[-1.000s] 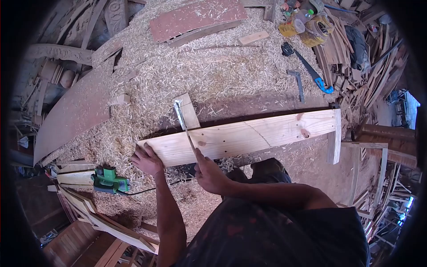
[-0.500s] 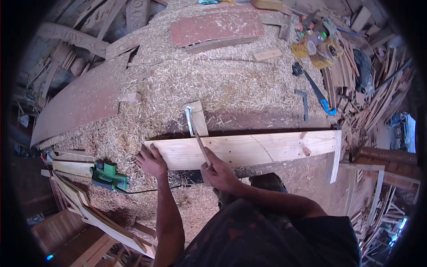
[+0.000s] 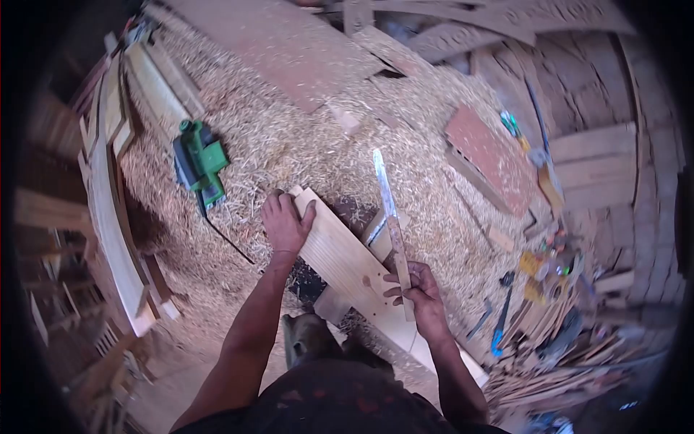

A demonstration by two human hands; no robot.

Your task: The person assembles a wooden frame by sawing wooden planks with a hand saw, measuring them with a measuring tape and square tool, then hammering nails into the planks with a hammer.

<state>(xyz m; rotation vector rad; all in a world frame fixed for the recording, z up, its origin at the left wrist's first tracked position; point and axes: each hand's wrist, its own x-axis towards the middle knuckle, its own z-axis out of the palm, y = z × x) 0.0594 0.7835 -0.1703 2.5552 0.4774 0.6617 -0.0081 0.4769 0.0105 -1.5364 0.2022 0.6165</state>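
Observation:
A long pale wooden board [image 3: 343,257] with dark spots runs diagonally in front of me. At its upper end, my left hand [image 3: 284,223] grips the edge, thumb on the top face and fingers around the side. My right hand [image 3: 421,298] is closed around the lower part of a thin wooden stick [image 3: 397,242], above the board. The stick points up and away, and its far end is shiny and silvery white. Under and beside the stick, a short wood piece [image 3: 379,246] lies partly hidden against the board's far side.
Wood shavings [image 3: 246,141] cover the ground. A green power planer [image 3: 200,163] with a black cord lies at the left, near curved planks [image 3: 112,210]. A reddish panel [image 3: 491,155], a blue-handled tool [image 3: 499,336] and yellowish plastic containers [image 3: 533,267] are at the right.
My view has swung left, so the board now slants down to the right. The stick has been raised from the short wood piece and points more upright. My left hand still holds the board's end.

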